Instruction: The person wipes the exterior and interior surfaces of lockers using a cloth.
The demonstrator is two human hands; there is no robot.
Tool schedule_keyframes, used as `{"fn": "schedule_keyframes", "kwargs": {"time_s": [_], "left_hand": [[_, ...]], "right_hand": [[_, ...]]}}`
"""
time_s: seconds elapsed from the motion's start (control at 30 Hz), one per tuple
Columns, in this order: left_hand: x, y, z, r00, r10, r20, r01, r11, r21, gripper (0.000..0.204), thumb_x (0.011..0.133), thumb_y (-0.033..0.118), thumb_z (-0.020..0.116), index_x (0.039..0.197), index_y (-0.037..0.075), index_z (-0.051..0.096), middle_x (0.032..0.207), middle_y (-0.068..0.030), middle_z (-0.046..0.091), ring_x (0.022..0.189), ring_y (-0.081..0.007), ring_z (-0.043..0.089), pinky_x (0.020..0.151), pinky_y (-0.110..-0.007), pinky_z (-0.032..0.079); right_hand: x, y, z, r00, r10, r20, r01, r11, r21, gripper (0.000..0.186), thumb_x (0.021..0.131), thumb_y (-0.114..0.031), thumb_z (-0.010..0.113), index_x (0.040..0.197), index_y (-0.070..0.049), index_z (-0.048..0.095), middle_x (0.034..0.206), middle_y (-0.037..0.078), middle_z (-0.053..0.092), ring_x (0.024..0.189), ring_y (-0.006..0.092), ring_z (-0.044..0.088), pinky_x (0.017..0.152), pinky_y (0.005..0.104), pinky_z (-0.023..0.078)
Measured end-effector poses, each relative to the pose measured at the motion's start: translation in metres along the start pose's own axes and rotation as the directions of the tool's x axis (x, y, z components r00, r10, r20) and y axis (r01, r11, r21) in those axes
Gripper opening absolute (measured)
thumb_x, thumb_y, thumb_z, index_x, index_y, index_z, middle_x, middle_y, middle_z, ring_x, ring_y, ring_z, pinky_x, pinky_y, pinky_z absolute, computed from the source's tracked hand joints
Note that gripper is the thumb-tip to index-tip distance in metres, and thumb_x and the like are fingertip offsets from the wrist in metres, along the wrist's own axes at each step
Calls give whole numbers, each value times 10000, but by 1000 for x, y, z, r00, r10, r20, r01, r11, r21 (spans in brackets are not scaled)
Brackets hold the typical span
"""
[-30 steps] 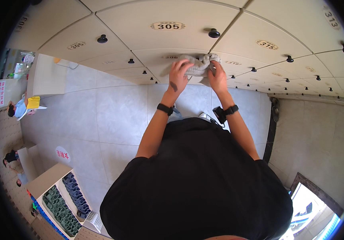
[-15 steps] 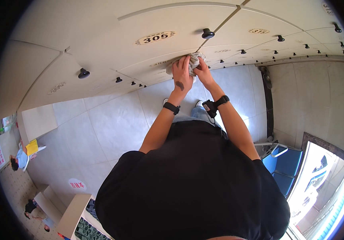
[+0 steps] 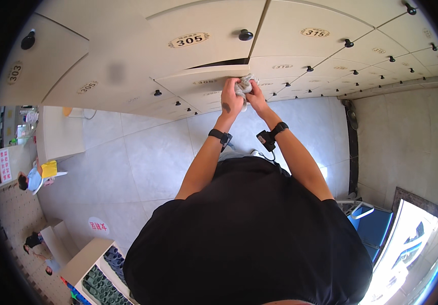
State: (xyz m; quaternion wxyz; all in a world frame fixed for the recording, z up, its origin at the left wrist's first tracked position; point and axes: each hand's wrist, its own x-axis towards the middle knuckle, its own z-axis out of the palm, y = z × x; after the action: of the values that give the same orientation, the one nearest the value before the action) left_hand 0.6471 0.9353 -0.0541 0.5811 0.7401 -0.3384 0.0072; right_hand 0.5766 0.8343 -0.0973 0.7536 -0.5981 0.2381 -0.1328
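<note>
Both hands are on a bunched, light grey cloth [image 3: 244, 85] in front of a wall of cream locker doors. My left hand [image 3: 230, 98] has its fingers curled on the cloth's left side. From the right, my right hand [image 3: 256, 96] grips the same cloth. The locker door [image 3: 186, 80] by my hands stands slightly ajar, with a dark gap along its upper edge. Its knob is not visible, and the cloth and fingers cover its right end.
Black round knobs [image 3: 245, 34] stick out from the neighbouring doors. Grey tiles cover the floor [image 3: 153, 152]. Behind me on the left stands a rack [image 3: 88, 260] of slippers; a blue chair [image 3: 372, 227] is at right. Several people are far left, one on a white chair [image 3: 38, 187].
The door by my hands has come ajar, showing a dark gap at its top. The cloth stays between my hands. My view has shifted, with more of the lockers showing.
</note>
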Motion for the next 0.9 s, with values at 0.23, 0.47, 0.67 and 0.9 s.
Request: {"fn": "schedule_keyframes", "kwargs": {"time_s": [0.23,0.47,0.67,0.9], "left_hand": [[-66,15,-31,994,-103,23,103,995,9,298,686,-90,482,953,26,542,897,-155,592,861,-352,594,760,-373,467],[-160,14,-123,975,-213,-60,205,972,-114,345,702,-113,426,986,3,585,880,-69,599,843,-193,575,786,-282,459],[-188,20,-202,794,-608,-3,595,779,-201,357,870,-39,370,1155,11,579,1075,-55,638,963,-139,603,838,-266,492],[-176,101,-232,835,-549,-38,514,803,-302,275,823,-53,414,1036,37,563,948,-2,603,897,-90,553,801,-230,459]], "right_hand": [[-63,27,-2,973,68,222,-82,995,51,369,787,97,517,1109,-81,540,920,21,624,815,113,585,660,252,477],[-125,20,54,702,21,712,227,941,-251,113,806,-23,562,912,-55,585,816,44,614,733,146,575,650,310,466],[-171,-15,121,671,-51,740,384,877,-288,84,779,-65,577,861,-83,574,763,109,637,715,319,616,630,399,473],[-162,-103,133,563,-103,820,450,870,-199,85,772,-72,569,856,-81,578,734,125,605,696,327,598,630,417,467]]}}
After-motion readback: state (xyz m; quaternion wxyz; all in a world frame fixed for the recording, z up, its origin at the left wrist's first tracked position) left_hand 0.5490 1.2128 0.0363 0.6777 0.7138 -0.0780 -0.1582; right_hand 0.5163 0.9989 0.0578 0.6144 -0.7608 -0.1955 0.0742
